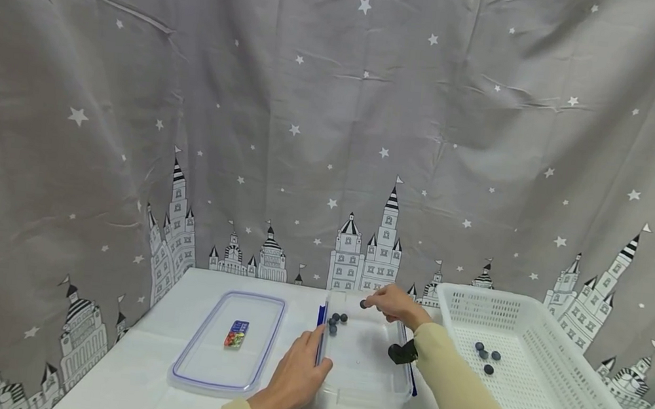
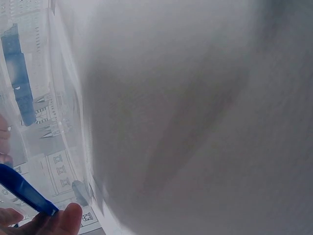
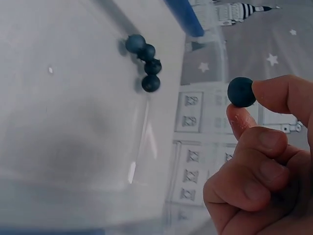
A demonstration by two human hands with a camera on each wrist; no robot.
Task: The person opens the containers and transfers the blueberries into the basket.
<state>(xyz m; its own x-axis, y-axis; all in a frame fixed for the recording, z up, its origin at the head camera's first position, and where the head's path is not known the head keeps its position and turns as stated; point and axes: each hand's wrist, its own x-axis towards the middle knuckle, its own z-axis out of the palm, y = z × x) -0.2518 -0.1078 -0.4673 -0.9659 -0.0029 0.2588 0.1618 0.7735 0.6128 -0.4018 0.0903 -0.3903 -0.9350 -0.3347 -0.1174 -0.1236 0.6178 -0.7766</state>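
Note:
My right hand (image 1: 393,303) pinches a blueberry (image 3: 241,92) between thumb and forefinger, with the other fingers curled, over the far end of a clear plastic container (image 1: 367,373). Several blueberries (image 3: 150,82) lie clustered on the container's floor by its far left corner. At the container's left side, my left hand (image 1: 301,368) grips the wall beside a blue side clip (image 2: 28,191), thumb at the rim and fingers along the outside. Only some of its fingertips (image 2: 72,218) show in the left wrist view.
On the right stands a white slotted basket (image 1: 600,389) with several blueberries (image 1: 483,354) on its floor. The container's blue-rimmed lid (image 1: 201,350), bearing a fruit-picture label (image 1: 236,334), lies flat on the left. A grey castle-print curtain (image 1: 324,112) hangs behind the white table (image 1: 153,352).

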